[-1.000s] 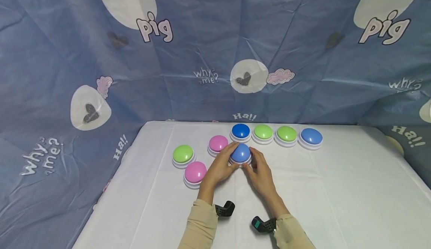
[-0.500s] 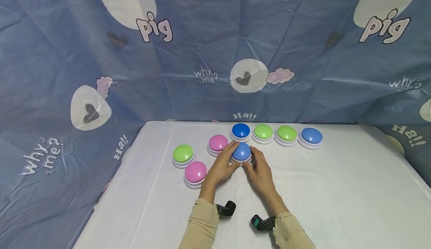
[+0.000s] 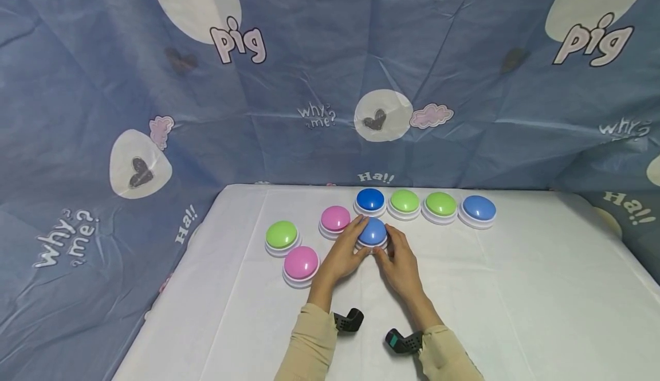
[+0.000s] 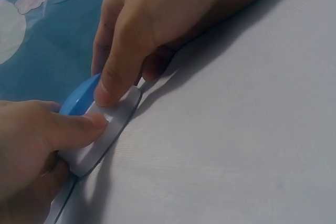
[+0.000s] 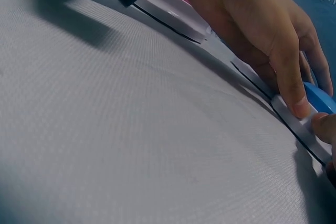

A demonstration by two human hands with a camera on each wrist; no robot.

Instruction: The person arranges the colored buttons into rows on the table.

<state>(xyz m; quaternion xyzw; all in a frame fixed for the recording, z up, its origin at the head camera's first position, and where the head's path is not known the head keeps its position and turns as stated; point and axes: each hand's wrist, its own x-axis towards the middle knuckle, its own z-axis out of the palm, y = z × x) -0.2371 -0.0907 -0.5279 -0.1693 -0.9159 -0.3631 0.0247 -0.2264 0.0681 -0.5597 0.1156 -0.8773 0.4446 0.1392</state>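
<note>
A creased blue printed fabric [image 3: 309, 54] hung behind the white-covered table [image 3: 541, 289] and continued along its left and right sides. Its print showed pale ovals [image 3: 383, 129], dark hearts [image 3: 140, 173], pink clouds [image 3: 432, 116] and the words "pig", "why me?" and "Ha!!". Soft light gave the folds a faint sheen.
</note>
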